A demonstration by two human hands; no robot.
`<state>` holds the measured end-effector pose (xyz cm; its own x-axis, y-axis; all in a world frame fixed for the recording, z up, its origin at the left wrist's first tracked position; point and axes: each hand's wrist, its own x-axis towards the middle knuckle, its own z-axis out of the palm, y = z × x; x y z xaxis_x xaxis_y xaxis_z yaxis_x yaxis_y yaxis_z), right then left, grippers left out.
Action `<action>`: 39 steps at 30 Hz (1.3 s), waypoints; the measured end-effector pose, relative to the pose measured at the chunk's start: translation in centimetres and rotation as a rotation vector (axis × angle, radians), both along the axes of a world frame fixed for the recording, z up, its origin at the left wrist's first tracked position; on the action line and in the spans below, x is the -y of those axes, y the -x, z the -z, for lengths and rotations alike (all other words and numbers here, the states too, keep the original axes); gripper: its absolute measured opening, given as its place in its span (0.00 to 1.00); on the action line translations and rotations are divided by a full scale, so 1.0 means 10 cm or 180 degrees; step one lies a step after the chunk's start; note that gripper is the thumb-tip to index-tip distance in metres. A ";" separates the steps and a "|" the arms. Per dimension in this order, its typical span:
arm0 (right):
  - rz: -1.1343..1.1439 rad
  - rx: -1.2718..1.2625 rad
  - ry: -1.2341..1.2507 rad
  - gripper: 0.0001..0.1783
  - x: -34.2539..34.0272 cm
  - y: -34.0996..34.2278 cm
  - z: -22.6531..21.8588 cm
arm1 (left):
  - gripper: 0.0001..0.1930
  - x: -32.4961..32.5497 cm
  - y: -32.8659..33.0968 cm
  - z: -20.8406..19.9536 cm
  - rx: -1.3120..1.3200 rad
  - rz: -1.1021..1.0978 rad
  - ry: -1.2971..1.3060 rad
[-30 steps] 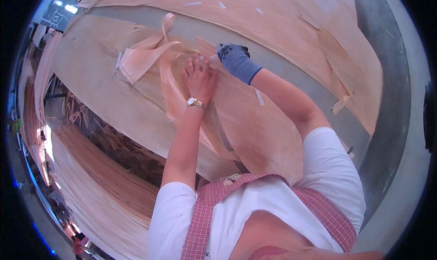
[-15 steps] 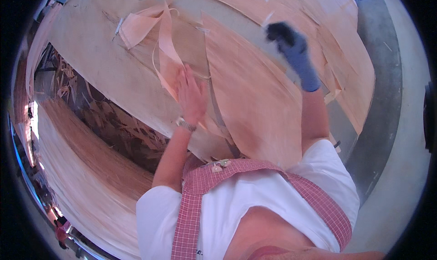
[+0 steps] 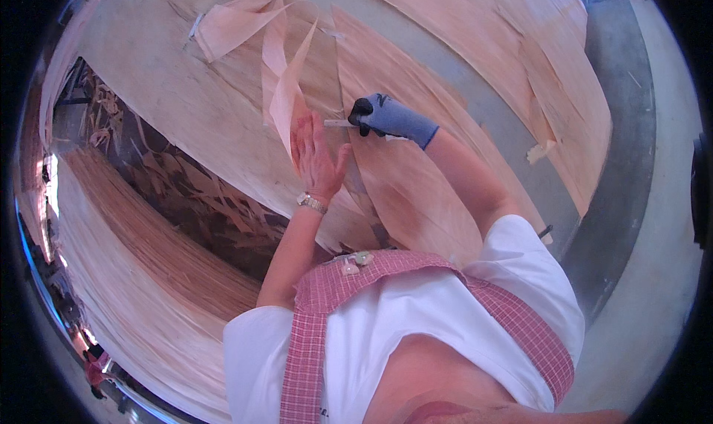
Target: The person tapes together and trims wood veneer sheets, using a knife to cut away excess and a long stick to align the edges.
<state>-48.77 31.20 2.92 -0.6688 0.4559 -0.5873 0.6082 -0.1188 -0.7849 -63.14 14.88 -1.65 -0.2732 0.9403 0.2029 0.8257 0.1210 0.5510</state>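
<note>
L hand point(image 3: 318, 159) flat @ curled strip's point(image 3: 285, 101) lower end, fingers close, prob. steadying it | gloved R hand point(image 3: 382, 116) right of strip, pinching narrow pale piece point(image 3: 338, 123), prob. for ctrl

Veneer strips point(image 3: 286, 93) lie on a sheet point(image 3: 186, 119), right of stacked veneer point(image 3: 134, 268).

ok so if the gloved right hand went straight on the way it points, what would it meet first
Probably the left hand, near the tip of the thin pale piece that the right hand holds; depth is hard to judge here.
</note>
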 end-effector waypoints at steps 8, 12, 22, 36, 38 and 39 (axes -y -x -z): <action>0.0306 0.0098 0.0163 0.14 0.09 -0.02 0.01 | 0.54 -0.04 -0.18 -0.06 0.0089 0.0050 0.0564; 0.0365 0.0191 0.0018 0.14 0.10 -0.04 0.04 | 0.54 -0.06 -0.26 -0.02 -0.0137 -0.0070 0.0587; 0.0752 0.0165 0.0150 0.15 0.09 -0.05 0.11 | 0.50 -0.11 -0.24 -0.07 -0.0150 -0.0033 0.0664; 0.0949 0.0063 0.0168 0.15 0.11 -0.09 0.17 | 0.50 -0.10 -0.23 -0.05 -0.0053 0.0017 0.0521; 0.0947 0.0024 0.0164 0.15 0.12 -0.11 0.17 | 0.50 -0.10 -0.22 -0.07 0.0002 0.0017 0.0560; 0.0933 -0.0020 0.0138 0.15 0.13 -0.11 0.18 | 0.48 -0.08 -0.22 -0.06 0.0102 -0.0041 0.0293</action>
<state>-47.70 29.92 1.15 -0.5160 0.6047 -0.6067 0.5382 -0.3222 -0.7788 -60.94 15.68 -1.08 -0.2904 0.9509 0.1066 0.8058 0.1830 0.5633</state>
